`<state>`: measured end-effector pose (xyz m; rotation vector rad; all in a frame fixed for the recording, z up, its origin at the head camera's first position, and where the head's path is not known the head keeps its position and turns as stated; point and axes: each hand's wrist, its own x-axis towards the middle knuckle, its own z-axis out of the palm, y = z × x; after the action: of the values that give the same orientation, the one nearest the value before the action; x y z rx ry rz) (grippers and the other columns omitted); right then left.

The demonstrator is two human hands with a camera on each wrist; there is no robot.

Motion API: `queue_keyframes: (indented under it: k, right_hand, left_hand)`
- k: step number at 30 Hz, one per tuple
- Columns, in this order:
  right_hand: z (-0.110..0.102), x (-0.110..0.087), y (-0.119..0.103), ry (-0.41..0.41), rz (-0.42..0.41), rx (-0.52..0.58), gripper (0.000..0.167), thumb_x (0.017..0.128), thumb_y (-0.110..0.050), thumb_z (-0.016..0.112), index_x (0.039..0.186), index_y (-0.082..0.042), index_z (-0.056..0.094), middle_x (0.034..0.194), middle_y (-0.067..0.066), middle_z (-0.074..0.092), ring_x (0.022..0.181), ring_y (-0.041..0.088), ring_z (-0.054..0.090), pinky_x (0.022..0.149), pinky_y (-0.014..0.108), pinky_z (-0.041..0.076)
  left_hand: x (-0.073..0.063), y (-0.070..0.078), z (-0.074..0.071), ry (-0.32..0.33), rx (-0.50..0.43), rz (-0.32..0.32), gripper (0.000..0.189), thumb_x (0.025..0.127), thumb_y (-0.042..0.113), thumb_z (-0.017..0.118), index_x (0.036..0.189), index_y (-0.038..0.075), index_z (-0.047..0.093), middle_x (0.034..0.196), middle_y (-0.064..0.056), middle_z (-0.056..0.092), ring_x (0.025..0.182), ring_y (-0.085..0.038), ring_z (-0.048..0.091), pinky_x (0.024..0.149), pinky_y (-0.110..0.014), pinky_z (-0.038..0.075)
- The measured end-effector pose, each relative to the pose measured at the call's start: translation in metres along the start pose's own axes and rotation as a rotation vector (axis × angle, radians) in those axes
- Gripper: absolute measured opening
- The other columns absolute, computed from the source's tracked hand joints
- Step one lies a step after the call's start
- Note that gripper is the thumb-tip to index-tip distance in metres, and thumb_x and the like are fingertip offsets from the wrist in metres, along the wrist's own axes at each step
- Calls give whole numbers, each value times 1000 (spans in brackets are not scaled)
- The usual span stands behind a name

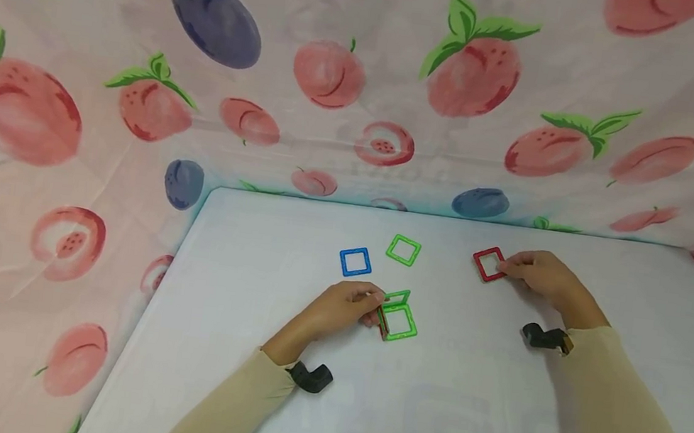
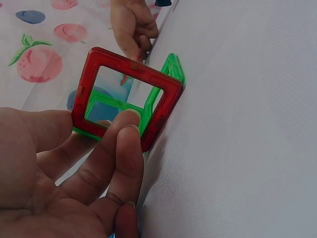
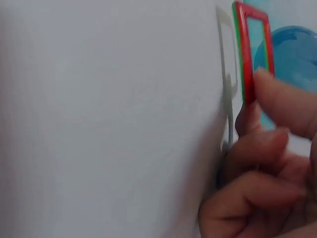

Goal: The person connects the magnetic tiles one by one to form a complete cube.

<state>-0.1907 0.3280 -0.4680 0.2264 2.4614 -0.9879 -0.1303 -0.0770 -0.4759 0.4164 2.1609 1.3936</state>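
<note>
Beige sleeves come in over the white counter, and between them several square plastic frames are spread out. The left hand pinches a standing red square, thumb and fingers closed narrowly on its border, so that it rises along the left side of a flat green square on the counter. From the far side of that same piece a raised green square tilts up; fingers cover the corner where it nears the standing red one, so I cannot tell whether those two touch. Well apart, toward the right, the right hand grips another red square by its edge, fingertips close together. Its shadow falls just beside it in the right wrist view, so it seems tipped up from the counter. A green line also shows along its edge, though whether that is a second piece is unclear. Beyond the left hand lie a blue square and a loose green square, near each other and untouched. Walls appear to be going up around a base, with two sides placed. The next move probably calls for carrying the right hand's square to a bare side, while the left hand keeps the joined pieces steady.
</note>
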Motion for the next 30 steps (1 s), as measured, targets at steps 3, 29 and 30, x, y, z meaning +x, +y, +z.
queue_keyframes:
  k: [3,29,30]
  right_hand:
    - [2,-8,1,-34,-30,49,56,100,-51,60,129,-3,57,115,11,50,107,27,42,82,37,40]
    - [75,-50,-33,-324,-142,412,38,102,-34,63,112,3,65,71,0,47,63,13,42,54,26,30]
    - [78,-50,-35,-337,-148,419,37,102,-32,63,111,3,65,71,0,47,62,13,42,53,26,30]
  left_hand:
    - [1,0,1,-1,0,2,30,107,35,53,119,15,73,88,-7,75,83,-18,69,86,-31,48]
    - [0,-1,0,3,3,-6,29,107,35,54,119,17,73,87,-7,75,82,-17,70,88,-32,47]
    - [0,-2,0,1,1,-9,29,107,35,54,119,17,73,87,-7,75,82,-17,70,88,-32,47]
